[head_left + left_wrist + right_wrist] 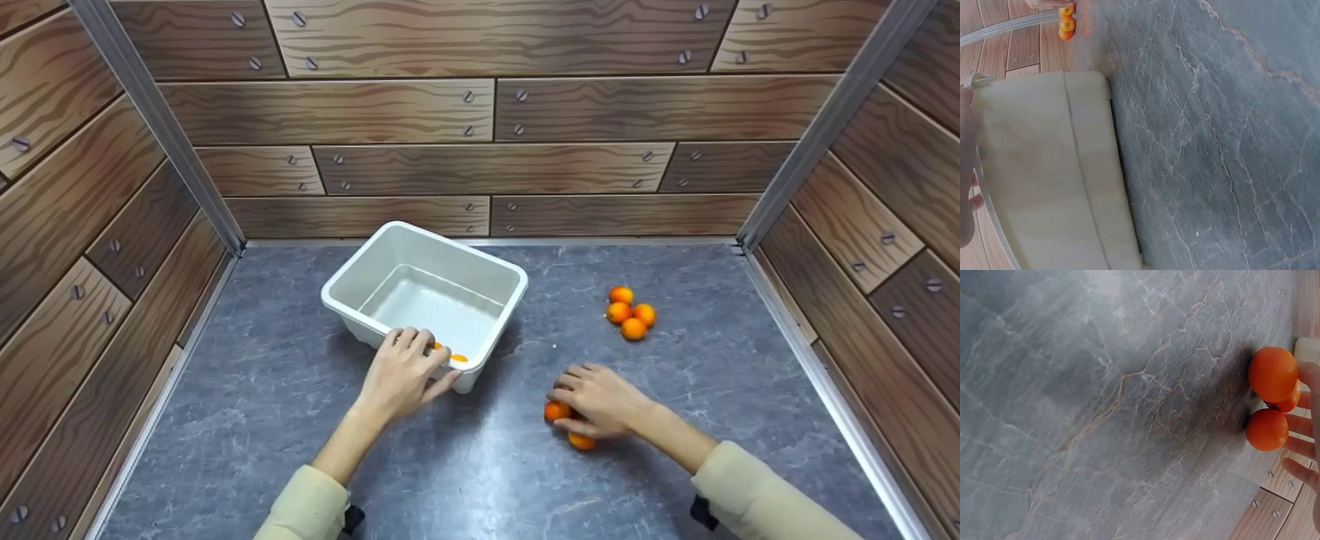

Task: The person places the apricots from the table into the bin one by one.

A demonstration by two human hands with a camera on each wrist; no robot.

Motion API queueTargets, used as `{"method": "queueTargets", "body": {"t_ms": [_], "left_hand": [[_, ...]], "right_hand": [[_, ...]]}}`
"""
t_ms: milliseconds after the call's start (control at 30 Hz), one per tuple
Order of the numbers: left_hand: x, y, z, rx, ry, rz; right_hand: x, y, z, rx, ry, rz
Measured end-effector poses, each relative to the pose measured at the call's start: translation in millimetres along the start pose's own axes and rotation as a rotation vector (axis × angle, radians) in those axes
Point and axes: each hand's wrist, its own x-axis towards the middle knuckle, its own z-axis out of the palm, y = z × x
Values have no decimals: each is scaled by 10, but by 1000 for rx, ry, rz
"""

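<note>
My left hand (401,373) holds the near rim of a pale grey plastic tub (442,296), fingers hooked over the edge and thumb outside. Oranges (459,358) peek out just inside that rim, partly hidden by it. The tub's side wall (1033,163) fills much of the left wrist view. At the right, my right hand (604,401) reaches down over a small cluster with spread fingers. One orange (556,411) shows between its fingertips and thumb, another (581,441) under the thumb. In the right wrist view three oranges (1273,374) sit close together in front of the fingers.
Several more oranges (632,328) lie grouped on the dark marbled surface (480,480), farther back on the right. Wood-patterned panels (487,112) with grey metal edging (832,375) enclose the surface at the back and both sides.
</note>
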Motion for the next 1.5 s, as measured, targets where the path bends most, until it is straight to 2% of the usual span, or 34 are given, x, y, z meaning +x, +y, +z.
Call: {"method": "queueTargets", "body": {"t_ms": [467, 733, 1000, 1267, 1500], "left_hand": [[0, -2, 5, -18, 1, -3], [-4, 0, 7, -20, 4, -1], [0, 1, -1, -14, 5, 1], [0, -6, -1, -23, -6, -4], [0, -6, -3, -17, 4, -6]], "right_hand": [[45, 38, 85, 2, 41, -3], [115, 27, 68, 4, -3, 4], [159, 21, 115, -5, 8, -9], [208, 27, 123, -19, 47, -18], [271, 55, 46, -11, 108, 1]]}}
